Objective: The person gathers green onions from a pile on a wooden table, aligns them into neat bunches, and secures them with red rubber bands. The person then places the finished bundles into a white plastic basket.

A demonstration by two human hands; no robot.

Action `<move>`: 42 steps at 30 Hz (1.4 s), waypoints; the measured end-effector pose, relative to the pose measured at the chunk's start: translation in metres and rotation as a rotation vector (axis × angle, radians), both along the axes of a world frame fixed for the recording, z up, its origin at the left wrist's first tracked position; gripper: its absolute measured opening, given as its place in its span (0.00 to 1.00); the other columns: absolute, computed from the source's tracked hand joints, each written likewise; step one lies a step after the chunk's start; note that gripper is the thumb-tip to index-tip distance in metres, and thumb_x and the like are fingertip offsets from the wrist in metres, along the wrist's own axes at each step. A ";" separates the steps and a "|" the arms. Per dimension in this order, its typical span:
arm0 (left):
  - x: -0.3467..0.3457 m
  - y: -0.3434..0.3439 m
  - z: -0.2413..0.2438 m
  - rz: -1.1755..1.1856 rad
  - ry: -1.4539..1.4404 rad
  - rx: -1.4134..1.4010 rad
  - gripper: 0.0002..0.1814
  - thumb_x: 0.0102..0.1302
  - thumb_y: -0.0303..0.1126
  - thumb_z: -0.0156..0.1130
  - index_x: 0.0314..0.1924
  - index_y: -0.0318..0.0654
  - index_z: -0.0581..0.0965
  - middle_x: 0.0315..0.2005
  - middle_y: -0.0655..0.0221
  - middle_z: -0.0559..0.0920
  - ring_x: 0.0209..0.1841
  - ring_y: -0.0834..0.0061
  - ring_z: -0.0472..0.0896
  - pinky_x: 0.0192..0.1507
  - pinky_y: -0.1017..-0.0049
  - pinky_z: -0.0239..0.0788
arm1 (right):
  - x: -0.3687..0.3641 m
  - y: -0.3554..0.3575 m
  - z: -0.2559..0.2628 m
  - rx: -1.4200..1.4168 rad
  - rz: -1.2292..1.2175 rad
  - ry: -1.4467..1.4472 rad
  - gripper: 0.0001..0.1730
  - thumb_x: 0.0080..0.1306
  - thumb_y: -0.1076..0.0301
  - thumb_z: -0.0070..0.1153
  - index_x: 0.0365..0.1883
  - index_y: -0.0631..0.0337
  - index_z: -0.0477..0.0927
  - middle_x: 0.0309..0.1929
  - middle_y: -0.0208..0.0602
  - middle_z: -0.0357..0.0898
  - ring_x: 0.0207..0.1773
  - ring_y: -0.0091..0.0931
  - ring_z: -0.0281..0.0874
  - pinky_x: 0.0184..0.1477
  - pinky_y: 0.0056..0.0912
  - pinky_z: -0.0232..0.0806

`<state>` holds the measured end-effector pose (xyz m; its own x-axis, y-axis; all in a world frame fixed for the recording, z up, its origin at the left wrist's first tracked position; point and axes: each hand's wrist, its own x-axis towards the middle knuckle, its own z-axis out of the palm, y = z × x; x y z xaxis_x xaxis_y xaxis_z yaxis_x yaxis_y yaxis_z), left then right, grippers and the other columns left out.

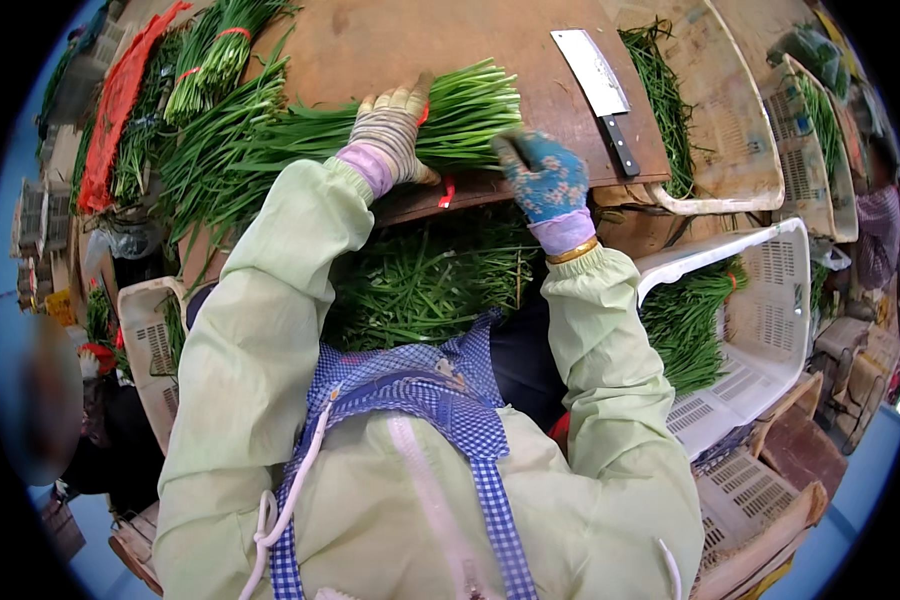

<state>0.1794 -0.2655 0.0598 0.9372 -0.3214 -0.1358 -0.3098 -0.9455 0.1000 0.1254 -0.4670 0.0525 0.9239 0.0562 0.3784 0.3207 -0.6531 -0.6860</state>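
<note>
My left hand (391,131), in a striped knit glove, is wrapped over a thick bundle of garlic chives (472,105) on the wooden board (420,30). A red band (423,114) shows beside its fingers, and a red tape end (447,191) hangs below at the board's edge. At the pale stem ends, my right hand (544,172) in a blue floral glove has its fingers curled close to the stems. Whether it pinches anything is hidden. A cleaver (596,94) with a black handle lies to the right on the board, its handle towards me.
Tied chive bundles (221,64) and loose chives (232,142) lie at the left. Cut leaves (427,277) fill the space below the board's edge. White plastic crates (765,300) holding chives stand at the right. Another person (112,435) is at the far left.
</note>
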 end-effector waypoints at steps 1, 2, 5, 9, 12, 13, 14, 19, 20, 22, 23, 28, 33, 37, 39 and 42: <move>0.000 0.001 -0.001 -0.004 0.002 -0.010 0.72 0.24 0.50 0.78 0.67 0.38 0.43 0.63 0.56 0.59 0.64 0.59 0.58 0.66 0.60 0.44 | 0.003 -0.002 -0.002 -0.061 0.028 -0.041 0.08 0.56 0.59 0.57 0.30 0.51 0.79 0.30 0.37 0.78 0.36 0.36 0.76 0.37 0.37 0.68; 0.000 0.002 -0.001 -0.008 0.003 -0.020 0.72 0.24 0.50 0.78 0.67 0.38 0.43 0.63 0.56 0.59 0.64 0.59 0.58 0.66 0.60 0.43 | 0.009 -0.005 -0.004 -0.122 0.057 -0.082 0.08 0.56 0.59 0.57 0.29 0.52 0.79 0.30 0.37 0.78 0.35 0.36 0.76 0.37 0.37 0.68; 0.000 0.001 0.001 -0.012 0.005 -0.017 0.73 0.25 0.51 0.78 0.68 0.39 0.42 0.63 0.55 0.58 0.65 0.59 0.57 0.66 0.61 0.42 | 0.033 -0.026 -0.027 -0.230 -0.089 0.122 0.08 0.56 0.61 0.57 0.32 0.52 0.79 0.35 0.39 0.79 0.38 0.37 0.76 0.40 0.37 0.68; -0.007 -0.001 0.009 0.017 0.031 0.035 0.75 0.26 0.51 0.78 0.68 0.39 0.38 0.63 0.54 0.58 0.65 0.57 0.57 0.66 0.61 0.42 | 0.047 -0.040 0.001 -0.270 -0.226 0.016 0.09 0.55 0.63 0.57 0.34 0.52 0.80 0.34 0.38 0.79 0.38 0.38 0.76 0.41 0.37 0.68; -0.004 0.001 0.007 0.024 0.032 -0.015 0.76 0.27 0.51 0.78 0.67 0.38 0.35 0.61 0.53 0.60 0.63 0.57 0.59 0.66 0.62 0.41 | 0.070 -0.002 0.025 -0.269 0.027 -0.225 0.10 0.52 0.63 0.59 0.34 0.49 0.80 0.32 0.35 0.79 0.37 0.35 0.77 0.39 0.36 0.69; -0.002 0.001 0.006 0.018 0.021 -0.039 0.76 0.27 0.51 0.78 0.67 0.38 0.35 0.61 0.53 0.60 0.63 0.57 0.59 0.66 0.62 0.41 | 0.076 0.013 0.029 -0.276 0.111 -0.309 0.10 0.51 0.63 0.59 0.34 0.47 0.80 0.31 0.34 0.79 0.36 0.34 0.77 0.38 0.37 0.69; -0.003 0.001 0.006 0.014 0.012 -0.034 0.73 0.28 0.53 0.76 0.67 0.36 0.39 0.61 0.54 0.60 0.63 0.58 0.59 0.67 0.62 0.40 | 0.079 0.027 0.028 -0.404 0.180 -0.281 0.11 0.50 0.63 0.59 0.34 0.47 0.80 0.31 0.34 0.79 0.36 0.35 0.77 0.39 0.38 0.68; -0.005 0.002 -0.001 0.053 0.026 0.088 0.68 0.29 0.58 0.73 0.66 0.33 0.49 0.62 0.54 0.59 0.66 0.60 0.55 0.67 0.61 0.39 | 0.084 0.062 0.019 -0.524 0.310 -0.152 0.14 0.49 0.61 0.60 0.36 0.46 0.80 0.30 0.36 0.80 0.36 0.36 0.77 0.41 0.40 0.66; -0.004 0.003 0.001 0.056 0.026 0.086 0.69 0.28 0.58 0.74 0.66 0.32 0.47 0.62 0.54 0.59 0.66 0.60 0.55 0.67 0.61 0.39 | 0.083 0.063 0.024 -0.510 0.325 -0.106 0.15 0.49 0.60 0.61 0.37 0.49 0.80 0.31 0.34 0.79 0.38 0.36 0.74 0.42 0.39 0.65; -0.003 0.003 0.003 0.043 0.048 0.057 0.72 0.28 0.57 0.74 0.66 0.31 0.42 0.62 0.53 0.59 0.66 0.61 0.55 0.67 0.61 0.38 | 0.082 0.064 0.012 -0.528 0.324 -0.141 0.13 0.50 0.60 0.60 0.35 0.50 0.81 0.29 0.35 0.78 0.36 0.37 0.74 0.41 0.40 0.65; -0.005 0.003 0.003 0.045 0.042 0.035 0.73 0.28 0.57 0.74 0.66 0.31 0.41 0.62 0.53 0.59 0.66 0.61 0.55 0.67 0.61 0.38 | 0.081 0.065 0.008 -0.536 0.323 -0.158 0.12 0.50 0.60 0.60 0.33 0.50 0.81 0.28 0.35 0.78 0.36 0.37 0.74 0.40 0.40 0.65; -0.007 0.003 0.001 0.035 -0.002 -0.028 0.72 0.29 0.52 0.76 0.67 0.32 0.38 0.61 0.53 0.60 0.65 0.59 0.56 0.67 0.59 0.39 | 0.100 0.066 -0.009 -0.483 0.131 -0.192 0.10 0.52 0.57 0.59 0.28 0.52 0.82 0.27 0.38 0.79 0.33 0.37 0.76 0.36 0.38 0.67; -0.013 0.001 0.005 0.007 -0.008 0.020 0.71 0.33 0.51 0.75 0.67 0.36 0.37 0.62 0.54 0.59 0.65 0.58 0.57 0.66 0.57 0.39 | 0.145 0.041 0.006 -0.264 -0.094 0.021 0.13 0.55 0.55 0.57 0.33 0.52 0.81 0.34 0.38 0.80 0.38 0.37 0.78 0.40 0.38 0.68; -0.018 0.002 -0.001 -0.016 -0.103 0.005 0.70 0.31 0.49 0.75 0.67 0.34 0.39 0.60 0.53 0.61 0.64 0.57 0.58 0.66 0.58 0.40 | 0.160 0.025 0.014 -0.095 -0.067 0.131 0.15 0.54 0.54 0.58 0.36 0.52 0.81 0.36 0.40 0.80 0.39 0.39 0.77 0.42 0.37 0.68; -0.017 0.002 0.001 0.004 -0.065 0.005 0.70 0.31 0.49 0.75 0.67 0.34 0.39 0.60 0.53 0.62 0.64 0.58 0.58 0.66 0.58 0.40 | 0.146 0.033 0.017 -0.156 -0.068 0.009 0.14 0.54 0.55 0.59 0.33 0.53 0.81 0.33 0.40 0.80 0.37 0.39 0.77 0.40 0.37 0.68; -0.016 0.003 -0.001 0.002 -0.070 -0.015 0.69 0.31 0.49 0.75 0.67 0.33 0.40 0.59 0.53 0.62 0.64 0.58 0.58 0.66 0.58 0.39 | 0.119 0.036 0.021 -0.159 -0.089 -0.103 0.12 0.55 0.57 0.59 0.30 0.56 0.81 0.30 0.40 0.80 0.33 0.38 0.77 0.36 0.37 0.68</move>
